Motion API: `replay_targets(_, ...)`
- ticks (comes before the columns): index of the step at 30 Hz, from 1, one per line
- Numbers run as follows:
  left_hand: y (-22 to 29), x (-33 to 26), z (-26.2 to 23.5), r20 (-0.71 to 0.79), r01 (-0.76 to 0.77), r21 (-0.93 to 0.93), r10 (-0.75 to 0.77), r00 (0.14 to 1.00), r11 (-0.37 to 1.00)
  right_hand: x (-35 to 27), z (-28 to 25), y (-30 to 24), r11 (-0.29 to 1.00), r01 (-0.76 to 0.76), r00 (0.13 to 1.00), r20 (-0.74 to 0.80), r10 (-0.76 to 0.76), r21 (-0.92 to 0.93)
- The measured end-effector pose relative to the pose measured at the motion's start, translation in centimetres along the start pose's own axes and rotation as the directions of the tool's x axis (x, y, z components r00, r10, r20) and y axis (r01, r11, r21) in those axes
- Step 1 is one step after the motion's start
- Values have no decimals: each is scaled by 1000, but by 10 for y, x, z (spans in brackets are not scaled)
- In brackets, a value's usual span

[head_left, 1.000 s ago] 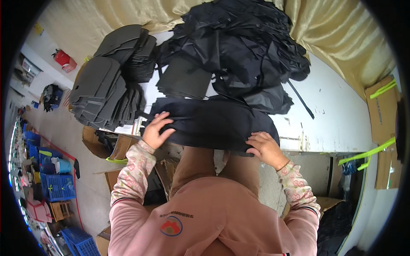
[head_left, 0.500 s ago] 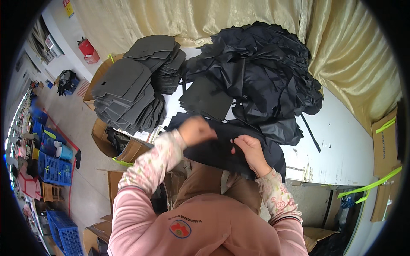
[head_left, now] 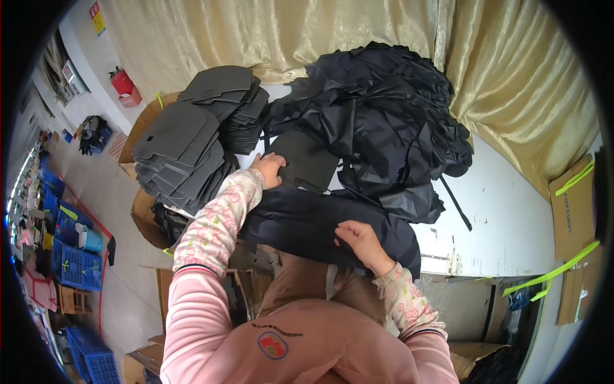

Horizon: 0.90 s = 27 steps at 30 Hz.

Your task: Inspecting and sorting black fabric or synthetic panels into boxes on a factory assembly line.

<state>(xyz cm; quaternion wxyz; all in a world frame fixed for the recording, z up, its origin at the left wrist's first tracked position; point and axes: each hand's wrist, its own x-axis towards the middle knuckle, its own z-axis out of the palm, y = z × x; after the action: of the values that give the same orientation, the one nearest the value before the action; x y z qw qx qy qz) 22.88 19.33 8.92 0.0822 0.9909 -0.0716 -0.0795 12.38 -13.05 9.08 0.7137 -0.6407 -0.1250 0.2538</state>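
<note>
My left hand (head_left: 270, 169) lies at the left edge of a small stack of dark grey panels (head_left: 307, 157), its fingers apart and touching that edge. Across the table's front edge, over my lap, stretches a piece of black fabric (head_left: 300, 214). Above its right part is my right hand (head_left: 361, 242), with fingers curled together and thumb close to them. Whatever those fingers hold, if anything, is too small to make out. Behind the panels rises a big heap of crumpled black fabric pieces (head_left: 384, 109).
Tall stacks of grey panels (head_left: 176, 131) stand at the table's left. Cardboard boxes (head_left: 146, 214) sit below that side. A black strip (head_left: 455, 203) lies on the white tabletop (head_left: 505, 224). Gold curtains (head_left: 281, 32) hang behind; a carton (head_left: 569, 211) stands far right.
My left hand has moved from above the front fabric, up and left, to the small panel stack. My right hand has moved slightly down and left, fingers still curled.
</note>
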Motion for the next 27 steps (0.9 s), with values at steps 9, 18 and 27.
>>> replay_targets(9, 119, -100, -27, -321, -301, -936, -93, 942, 184, 28, 27, -36, 908, 360, 912, -125, -391, -212)
replay_targets(18, 147, -118, -17, -552, -590, -450, 310, 774, 670, 25, 2, -17, 480, 657, 668, 154, -728, -581)
replay_targets(27, 122, -124, -61, -468, -621, 34, 562, 682, 783, -45, -37, -103, 939, 12, 982, 175, -76, 343)
